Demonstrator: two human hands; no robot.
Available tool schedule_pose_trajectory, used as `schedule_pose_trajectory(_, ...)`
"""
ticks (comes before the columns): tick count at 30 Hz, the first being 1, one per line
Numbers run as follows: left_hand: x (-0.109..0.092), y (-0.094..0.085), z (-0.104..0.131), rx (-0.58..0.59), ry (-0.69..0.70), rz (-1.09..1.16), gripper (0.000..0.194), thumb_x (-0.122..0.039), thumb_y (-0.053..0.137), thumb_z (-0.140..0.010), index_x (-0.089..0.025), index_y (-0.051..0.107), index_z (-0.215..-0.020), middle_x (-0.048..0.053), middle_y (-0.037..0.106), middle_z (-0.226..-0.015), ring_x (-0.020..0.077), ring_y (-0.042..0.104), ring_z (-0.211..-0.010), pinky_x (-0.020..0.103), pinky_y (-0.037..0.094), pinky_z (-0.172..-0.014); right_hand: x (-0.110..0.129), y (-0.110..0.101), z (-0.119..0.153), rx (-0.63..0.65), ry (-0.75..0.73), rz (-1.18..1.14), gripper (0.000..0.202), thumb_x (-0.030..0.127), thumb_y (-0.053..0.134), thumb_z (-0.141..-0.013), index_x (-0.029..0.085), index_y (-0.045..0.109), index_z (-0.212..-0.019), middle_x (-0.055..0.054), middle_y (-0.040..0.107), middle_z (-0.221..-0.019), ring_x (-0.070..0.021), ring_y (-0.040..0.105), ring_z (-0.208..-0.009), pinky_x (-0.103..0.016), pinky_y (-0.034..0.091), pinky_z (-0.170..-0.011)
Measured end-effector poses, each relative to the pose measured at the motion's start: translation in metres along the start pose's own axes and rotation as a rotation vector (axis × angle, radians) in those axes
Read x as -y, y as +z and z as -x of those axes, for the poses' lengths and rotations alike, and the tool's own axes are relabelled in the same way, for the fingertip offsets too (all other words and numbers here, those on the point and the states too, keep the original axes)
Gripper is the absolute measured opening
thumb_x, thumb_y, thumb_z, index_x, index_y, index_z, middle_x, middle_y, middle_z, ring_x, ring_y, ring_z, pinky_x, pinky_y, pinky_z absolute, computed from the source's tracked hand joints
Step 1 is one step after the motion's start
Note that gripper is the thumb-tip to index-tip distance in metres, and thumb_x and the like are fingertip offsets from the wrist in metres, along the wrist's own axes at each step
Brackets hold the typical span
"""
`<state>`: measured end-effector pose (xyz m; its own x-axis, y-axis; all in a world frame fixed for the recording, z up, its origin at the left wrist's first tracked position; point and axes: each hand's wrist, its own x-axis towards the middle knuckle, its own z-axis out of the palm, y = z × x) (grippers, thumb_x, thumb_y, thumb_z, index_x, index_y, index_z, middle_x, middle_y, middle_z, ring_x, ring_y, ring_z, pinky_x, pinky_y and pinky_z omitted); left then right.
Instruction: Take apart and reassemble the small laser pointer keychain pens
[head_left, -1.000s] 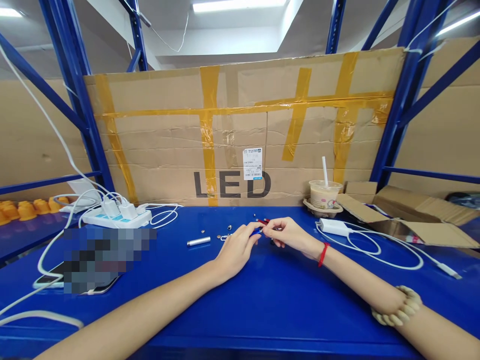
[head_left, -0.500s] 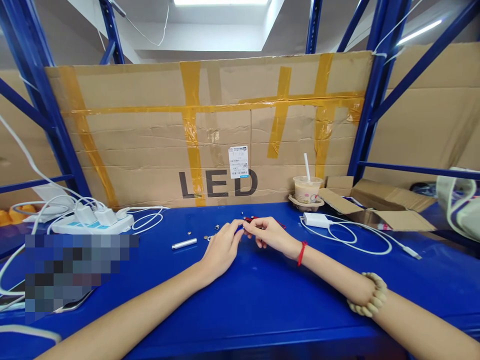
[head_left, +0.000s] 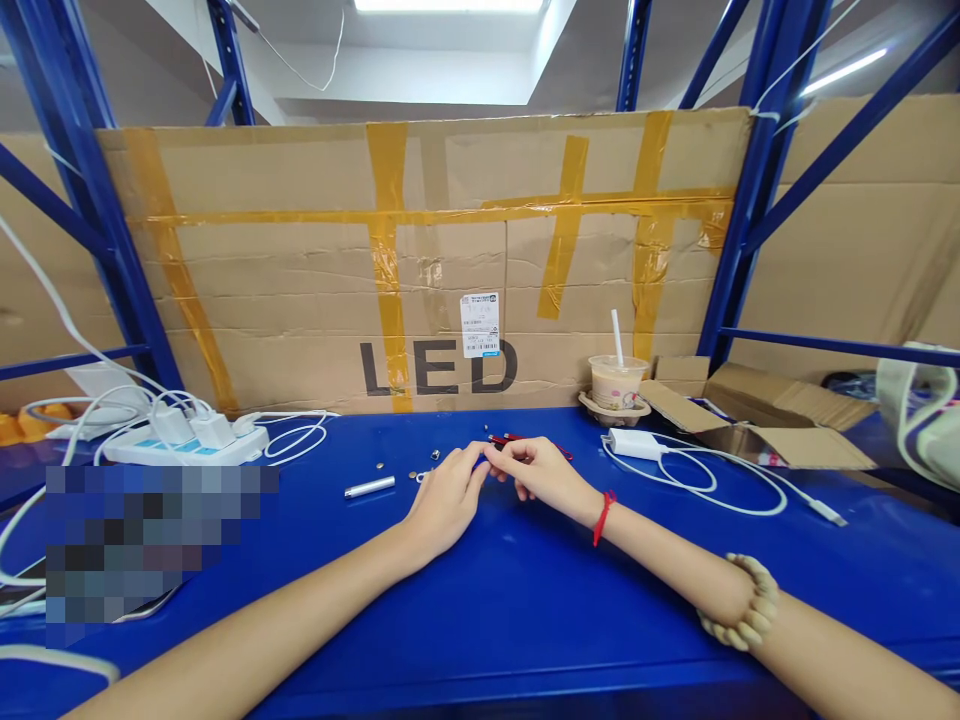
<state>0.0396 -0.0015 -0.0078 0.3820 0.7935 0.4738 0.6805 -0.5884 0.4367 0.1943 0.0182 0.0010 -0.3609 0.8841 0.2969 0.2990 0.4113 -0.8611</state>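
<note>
My left hand [head_left: 448, 497] and my right hand [head_left: 541, 474] meet at the fingertips above the blue table [head_left: 480, 610]. The fingers of both are pinched together; whatever they hold is too small or hidden to name. Just behind my right hand lies a red-handled tool [head_left: 561, 450], partly covered by it. To the left of my left hand rests a silver metal tube [head_left: 370, 487]. Small metal parts [head_left: 435, 455] lie around there, and a small ring-like piece is partly hidden by my left hand.
A power strip [head_left: 247, 444] with plugs and white cables stands at the left, a blurred-out object before it. Back right are a drink cup [head_left: 616, 384] in a holder, a white charger [head_left: 634, 443] with cable, and an open cardboard box [head_left: 814, 447]. Cardboard [head_left: 300, 300] stands behind.
The view has shifted very slightly. My hands stay together at the fingertips, with only a small change in the fingers' pose.
</note>
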Motion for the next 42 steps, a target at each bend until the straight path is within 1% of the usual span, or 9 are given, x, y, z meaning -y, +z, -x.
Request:
schedule_pose_trajectory(5, -0.004, -0.001, 0.001, -0.006, -0.057, -0.083, 0.025, -0.031, 0.025, -0.090, -0.026, 0.047, -0.102, 0.000, 0.059, -0.092, 0.0183, 0.052, -0.089, 0.031, 0.041, -0.074, -0.001, -0.003, -0.001, -0.071, -0.031, 0.027, 0.039, 0.051, 0.055, -0.071, 0.014, 0.055, -0.058, 0.001, 0.054, -0.058, -0.0037, 0.045, -0.036, -0.017, 0.033, -0.036)
schedule_pose_trajectory(8, -0.004, -0.001, 0.002, -0.012, -0.085, -0.123, 0.027, -0.032, 0.025, -0.090, -0.026, 0.045, -0.107, 0.002, 0.059, -0.091, 0.0187, 0.053, -0.088, 0.031, 0.042, -0.073, -0.001, -0.004, -0.001, -0.112, -0.038, -0.006, 0.035, 0.049, 0.055, -0.073, 0.014, 0.057, -0.066, 0.002, 0.053, -0.059, -0.0036, 0.044, -0.036, -0.016, 0.032, -0.034)
schedule_pose_trajectory(10, -0.004, -0.001, 0.002, -0.014, -0.087, -0.129, 0.027, -0.032, 0.025, -0.090, -0.026, 0.045, -0.107, 0.002, 0.059, -0.089, 0.0184, 0.054, -0.088, 0.030, 0.042, -0.073, 0.000, -0.004, -0.002, -0.125, -0.043, -0.031, 0.032, 0.047, 0.056, -0.072, 0.015, 0.058, -0.076, 0.001, 0.056, -0.065, -0.0033, 0.045, -0.036, -0.016, 0.032, -0.033)
schedule_pose_trajectory(13, -0.003, -0.001, 0.002, -0.015, -0.088, -0.124, 0.027, -0.032, 0.024, -0.090, -0.025, 0.046, -0.104, 0.001, 0.059, -0.086, 0.0180, 0.054, -0.085, 0.029, 0.041, -0.071, 0.001, -0.004, -0.002, -0.109, -0.043, -0.051, 0.033, 0.044, 0.058, -0.071, 0.015, 0.059, -0.087, -0.002, 0.061, -0.075, -0.0031, 0.047, -0.037, -0.016, 0.034, -0.032)
schedule_pose_trajectory(17, -0.002, -0.003, 0.001, -0.010, -0.090, -0.098, 0.025, -0.031, 0.022, -0.091, -0.024, 0.044, -0.101, 0.000, 0.057, -0.078, 0.0159, 0.055, -0.075, 0.026, 0.038, -0.062, 0.001, -0.003, -0.002, -0.078, -0.037, -0.077, 0.034, 0.042, 0.058, -0.071, 0.015, 0.062, -0.090, -0.004, 0.063, -0.078, -0.0030, 0.047, -0.038, -0.015, 0.036, -0.032)
schedule_pose_trajectory(26, -0.003, -0.002, 0.002, -0.002, -0.067, -0.092, 0.026, -0.029, 0.019, -0.091, -0.022, 0.044, -0.090, -0.001, 0.055, -0.073, 0.0141, 0.053, -0.068, 0.024, 0.036, -0.059, -0.001, -0.004, 0.000, -0.082, -0.019, -0.082, 0.039, 0.041, 0.064, -0.066, 0.013, 0.064, -0.092, -0.004, 0.064, -0.070, -0.0034, 0.044, -0.037, -0.017, 0.037, -0.034)
schedule_pose_trajectory(33, -0.002, -0.004, 0.005, 0.001, -0.040, -0.028, 0.023, -0.027, 0.020, -0.091, -0.022, 0.043, -0.095, -0.002, 0.055, -0.073, 0.0129, 0.053, -0.066, 0.024, 0.038, -0.060, 0.002, -0.008, -0.002, -0.047, 0.004, -0.088, 0.045, 0.044, 0.068, -0.060, 0.013, 0.065, -0.092, -0.005, 0.064, -0.069, -0.0053, 0.046, -0.040, -0.019, 0.037, -0.035)
schedule_pose_trajectory(38, 0.000, -0.006, 0.004, 0.048, 0.004, 0.050, 0.022, -0.027, 0.021, -0.091, -0.022, 0.041, -0.097, -0.003, 0.054, -0.071, 0.0116, 0.053, -0.065, 0.023, 0.038, -0.062, 0.001, -0.012, -0.005, -0.012, -0.025, -0.112, 0.041, 0.044, 0.070, -0.058, 0.013, 0.068, -0.084, -0.004, 0.063, -0.064, -0.0049, 0.044, -0.038, -0.020, 0.036, -0.035)
schedule_pose_trajectory(42, 0.002, -0.005, 0.003, 0.106, 0.034, 0.122, 0.020, -0.029, 0.022, -0.090, -0.022, 0.039, -0.099, -0.003, 0.054, -0.070, 0.0111, 0.052, -0.064, 0.023, 0.039, -0.065, -0.001, -0.017, -0.005, -0.001, -0.124, -0.080, 0.033, 0.044, 0.071, -0.057, 0.014, 0.069, -0.073, -0.006, 0.062, -0.076, -0.0045, 0.046, -0.039, -0.021, 0.039, -0.035)
